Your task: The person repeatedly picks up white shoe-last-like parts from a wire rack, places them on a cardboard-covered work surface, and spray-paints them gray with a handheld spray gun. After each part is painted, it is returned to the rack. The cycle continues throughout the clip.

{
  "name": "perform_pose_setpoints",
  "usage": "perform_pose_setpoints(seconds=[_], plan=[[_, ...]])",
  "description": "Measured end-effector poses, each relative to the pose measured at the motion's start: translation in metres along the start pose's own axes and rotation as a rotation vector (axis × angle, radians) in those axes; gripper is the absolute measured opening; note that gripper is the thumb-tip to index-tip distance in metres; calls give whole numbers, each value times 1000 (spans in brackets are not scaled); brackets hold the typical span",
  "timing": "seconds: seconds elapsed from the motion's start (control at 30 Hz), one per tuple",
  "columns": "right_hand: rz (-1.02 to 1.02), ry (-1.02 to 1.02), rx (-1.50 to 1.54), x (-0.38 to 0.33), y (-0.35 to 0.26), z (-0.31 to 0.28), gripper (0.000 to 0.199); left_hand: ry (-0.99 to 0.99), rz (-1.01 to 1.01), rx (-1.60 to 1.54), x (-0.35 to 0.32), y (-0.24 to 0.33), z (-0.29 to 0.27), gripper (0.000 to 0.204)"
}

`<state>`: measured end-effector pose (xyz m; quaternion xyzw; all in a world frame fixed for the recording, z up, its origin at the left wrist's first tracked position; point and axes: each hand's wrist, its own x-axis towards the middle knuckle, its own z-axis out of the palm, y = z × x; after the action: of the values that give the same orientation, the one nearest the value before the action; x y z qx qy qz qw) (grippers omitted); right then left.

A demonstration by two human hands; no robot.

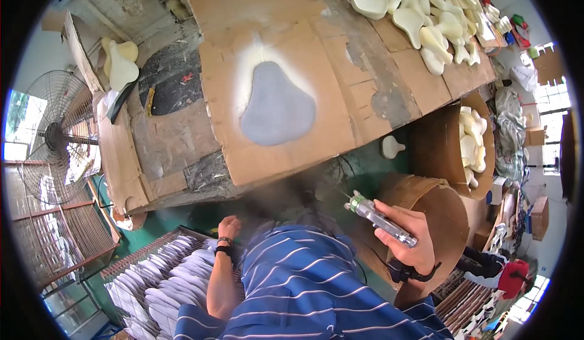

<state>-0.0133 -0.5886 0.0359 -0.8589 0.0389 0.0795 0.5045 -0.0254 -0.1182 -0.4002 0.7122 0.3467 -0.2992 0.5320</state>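
Observation:
My right hand (409, 233) is closed around a metal spray gun (383, 218), held beside the open cardboard drum and pointing up and left. A dark strap circles that wrist. Low at my left side, my left hand (229, 226) has its fingers curled in, with nothing visible in them. A bracelet and a black band are on its wrist. Ahead, a grey saddle-shaped piece (278, 106) lies on a cardboard sheet (298, 163), ringed by a pale spray mark. Neither hand touches it.
Cream saddle-shaped foam pieces (435, 30) heap at the table's far right. Cardboard drums (389, 188) stand right, one holding such pieces. Wire racks of pale flat pieces (164, 279) are at lower left, a large fan (55, 134) at left. A person in red (514, 279) is at far right.

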Motion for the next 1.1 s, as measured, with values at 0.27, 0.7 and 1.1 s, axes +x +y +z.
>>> perform_pose_setpoints(seconds=[0.27, 0.7, 1.1], plan=[[-65, 120, -102, -9, 14, -5, 51, 12, 538, 245, 12, 125, 38, 23], [-58, 191, -44, -5, 5, -12, 57, 449, 692, 645, 72, 267, 146, 39], [-10, 185, -4, -14, 21, -4, 61, 490, 680, 887, 74, 297, 147, 31]])
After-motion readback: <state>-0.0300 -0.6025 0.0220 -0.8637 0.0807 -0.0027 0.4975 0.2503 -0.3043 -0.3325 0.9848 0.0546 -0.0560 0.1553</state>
